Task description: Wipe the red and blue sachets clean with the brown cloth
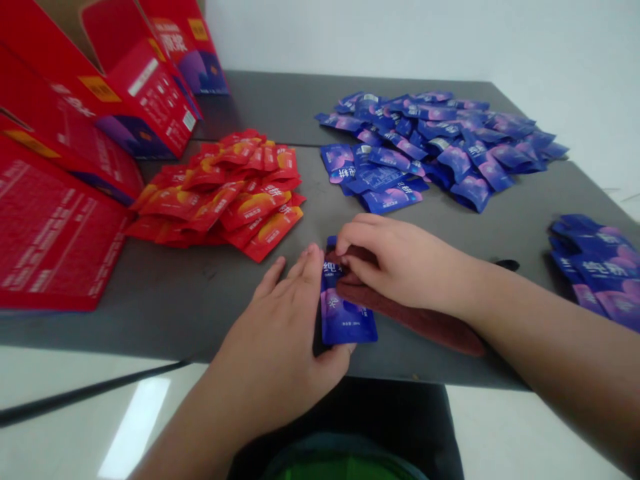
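In front of me on the grey table (220, 287) a blue sachet (350, 327) with pink shapes lies flat. My left hand (280, 327) rests along its left edge with the fingers stretched out, and the thumb touches the bottom edge. The fingers of my right hand (395, 260) are closed on a brown cloth (425, 320), pressed over the upper right part of the sachet. A tail of the cloth trails to the right beneath my wrist. Part of the sachet's print is hidden by the cloth and fingers.
A heap of red sachets (225, 193) lies left of centre, and a pile of blue sachets (440, 140) spreads across the back right. More blue sachets are stacked (605, 267) at the right edge. Red cartons (55, 227), some with raised flaps, line the left side.
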`<move>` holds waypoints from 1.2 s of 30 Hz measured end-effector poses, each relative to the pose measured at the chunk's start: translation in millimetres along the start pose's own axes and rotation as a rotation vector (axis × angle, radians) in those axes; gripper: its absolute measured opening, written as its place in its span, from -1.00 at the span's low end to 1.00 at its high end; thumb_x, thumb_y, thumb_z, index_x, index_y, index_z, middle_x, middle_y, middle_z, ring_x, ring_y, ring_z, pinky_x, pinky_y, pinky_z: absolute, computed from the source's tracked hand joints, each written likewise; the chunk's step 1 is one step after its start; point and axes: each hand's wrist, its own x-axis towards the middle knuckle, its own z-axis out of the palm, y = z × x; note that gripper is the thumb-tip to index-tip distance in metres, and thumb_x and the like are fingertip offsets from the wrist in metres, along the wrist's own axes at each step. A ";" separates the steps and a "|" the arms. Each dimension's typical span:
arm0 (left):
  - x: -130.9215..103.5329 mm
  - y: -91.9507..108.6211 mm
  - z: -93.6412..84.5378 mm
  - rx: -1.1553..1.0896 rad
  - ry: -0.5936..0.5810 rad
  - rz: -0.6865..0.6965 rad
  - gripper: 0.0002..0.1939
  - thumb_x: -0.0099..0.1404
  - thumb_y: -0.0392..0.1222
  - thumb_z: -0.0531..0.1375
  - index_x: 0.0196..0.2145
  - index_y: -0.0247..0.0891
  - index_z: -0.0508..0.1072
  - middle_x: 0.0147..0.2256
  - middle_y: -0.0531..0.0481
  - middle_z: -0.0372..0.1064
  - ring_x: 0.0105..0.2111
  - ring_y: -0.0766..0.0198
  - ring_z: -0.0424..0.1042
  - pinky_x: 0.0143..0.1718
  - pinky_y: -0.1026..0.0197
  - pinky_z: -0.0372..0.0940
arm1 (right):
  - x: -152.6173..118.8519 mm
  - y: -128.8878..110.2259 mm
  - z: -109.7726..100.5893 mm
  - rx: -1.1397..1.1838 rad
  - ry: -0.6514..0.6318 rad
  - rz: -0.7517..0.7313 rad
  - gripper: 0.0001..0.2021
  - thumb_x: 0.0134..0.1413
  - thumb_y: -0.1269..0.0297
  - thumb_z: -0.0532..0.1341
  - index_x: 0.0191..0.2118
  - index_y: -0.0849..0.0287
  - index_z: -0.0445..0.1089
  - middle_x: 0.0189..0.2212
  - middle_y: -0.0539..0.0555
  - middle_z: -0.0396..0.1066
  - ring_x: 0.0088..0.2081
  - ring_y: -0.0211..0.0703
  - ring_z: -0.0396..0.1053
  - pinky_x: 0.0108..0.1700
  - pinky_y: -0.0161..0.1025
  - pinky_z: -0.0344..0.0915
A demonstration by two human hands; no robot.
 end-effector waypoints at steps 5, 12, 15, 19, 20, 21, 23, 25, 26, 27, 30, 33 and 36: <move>-1.4 0.8 1.6 -0.004 0.019 0.020 -0.06 0.38 0.01 0.24 0.50 -0.54 -0.02 0.46 -0.50 0.14 0.48 -0.19 0.16 0.50 -0.28 0.08 | -0.9 6.8 -1.6 -0.015 0.043 0.005 -0.85 0.36 0.40 0.22 -0.04 0.18 0.50 -0.12 0.11 0.51 -0.09 -0.05 0.48 -0.01 -0.16 0.34; 0.0 1.7 1.9 -0.008 0.015 0.003 -0.06 0.36 0.04 0.26 0.49 -0.54 0.03 0.44 -0.48 0.18 0.47 -0.18 0.19 0.50 -0.26 0.08 | -12.9 -5.1 -20.9 -0.001 -0.081 -0.063 -0.51 0.39 -0.05 0.29 0.23 0.16 0.38 0.12 0.22 0.47 0.12 0.10 0.46 0.16 0.00 0.37; -0.5 1.9 1.7 -0.022 0.022 0.003 -0.06 0.36 0.03 0.26 0.49 -0.52 0.04 0.44 -0.48 0.19 0.46 -0.20 0.20 0.50 -0.28 0.07 | -20.0 -6.1 -29.1 0.024 -0.175 -0.084 -0.13 0.12 -0.14 0.48 0.42 0.09 0.18 0.34 0.24 0.30 0.29 0.18 0.36 0.27 0.03 0.34; -1.3 1.3 2.0 -0.044 0.029 0.003 -0.07 0.36 0.02 0.27 0.50 -0.43 0.02 0.45 -0.43 0.19 0.47 -0.20 0.19 0.49 -0.32 0.08 | -21.6 -6.9 -30.6 -0.016 -0.211 -0.058 -0.28 0.14 0.10 0.49 0.34 0.09 0.28 0.23 0.19 0.42 0.18 0.12 0.45 0.18 -0.03 0.38; -1.3 1.2 2.1 -0.047 0.027 0.003 -0.07 0.35 0.02 0.27 0.50 -0.42 0.02 0.45 -0.42 0.18 0.47 -0.20 0.19 0.49 -0.32 0.08 | -20.5 -7.3 -29.6 -0.023 -0.203 -0.056 -0.40 0.17 0.18 0.46 0.27 0.10 0.34 0.14 0.17 0.48 0.11 0.08 0.48 0.12 -0.06 0.38; -1.3 1.1 2.3 -0.046 0.024 0.002 -0.06 0.35 0.01 0.28 0.50 -0.42 0.02 0.46 -0.41 0.18 0.47 -0.19 0.19 0.49 -0.31 0.07 | -19.2 -7.8 -28.3 -0.030 -0.192 -0.057 -0.51 0.19 0.25 0.42 0.21 0.11 0.39 0.06 0.14 0.52 0.05 0.05 0.50 0.07 -0.10 0.38; -1.1 1.1 2.4 -0.034 0.017 0.002 -0.05 0.34 0.01 0.28 0.51 -0.45 0.02 0.46 -0.40 0.17 0.47 -0.17 0.18 0.51 -0.28 0.06 | -16.4 -9.2 -25.6 -0.055 -0.170 -0.045 -0.59 0.19 0.38 0.35 0.14 0.13 0.41 -0.06 0.09 0.56 -0.06 0.00 0.52 -0.06 -0.15 0.35; -1.0 1.4 2.1 -0.017 0.009 0.003 -0.04 0.35 0.02 0.27 0.51 -0.48 0.02 0.47 -0.39 0.16 0.49 -0.13 0.15 0.52 -0.24 0.04 | -14.5 -11.5 -22.9 -0.142 -0.117 -0.020 -0.62 0.24 0.42 0.29 0.16 0.16 0.38 -0.11 0.09 0.55 -0.16 -0.03 0.52 -0.18 -0.16 0.30; -0.9 1.7 1.8 -0.009 0.003 0.005 -0.05 0.36 0.03 0.26 0.52 -0.48 0.03 0.48 -0.37 0.15 0.50 -0.12 0.13 0.53 -0.23 0.03 | -14.0 -13.2 -21.6 -0.221 -0.079 -0.019 -0.66 0.30 0.41 0.26 0.16 0.19 0.37 -0.11 0.12 0.54 -0.19 -0.02 0.51 -0.22 -0.15 0.27; -0.7 2.0 1.4 -0.001 -0.004 0.007 -0.07 0.38 0.03 0.25 0.52 -0.46 0.05 0.49 -0.35 0.13 0.50 -0.10 0.12 0.53 -0.22 0.01 | -13.9 -15.3 -20.1 -0.316 -0.035 -0.033 -0.72 0.38 0.38 0.21 0.16 0.21 0.37 -0.08 0.16 0.53 -0.20 -0.01 0.49 -0.22 -0.13 0.25; 0.0 2.8 -0.2 0.022 -0.021 0.011 -0.18 0.39 0.04 0.23 0.48 -0.37 0.19 0.50 -0.28 0.11 0.51 -0.09 0.10 0.54 -0.23 -0.01 | -16.5 -23.5 -14.3 -0.579 0.035 -0.101 -0.79 0.52 0.33 0.10 0.10 0.21 0.42 0.05 0.27 0.48 -0.10 0.11 0.47 -0.13 -0.04 0.25; 0.7 3.5 -1.2 0.031 -0.030 0.009 -0.25 0.39 0.01 0.23 0.44 -0.33 0.28 0.50 -0.24 0.13 0.51 -0.07 0.11 0.54 -0.23 -0.02 | -21.3 -29.8 -8.7 -0.618 -0.005 -0.094 -0.77 0.49 0.29 0.12 0.10 0.20 0.45 0.15 0.31 0.45 0.02 0.26 0.44 -0.03 0.09 0.28; 1.1 4.0 -1.4 0.026 -0.029 0.011 -0.24 0.39 0.00 0.23 0.45 -0.36 0.27 0.50 -0.25 0.12 0.51 -0.06 0.10 0.54 -0.23 -0.03 | -23.4 -27.7 -8.9 -0.455 -0.071 -0.052 -0.63 0.48 0.10 0.13 0.14 0.25 0.45 0.20 0.35 0.42 0.09 0.32 0.42 0.08 0.21 0.32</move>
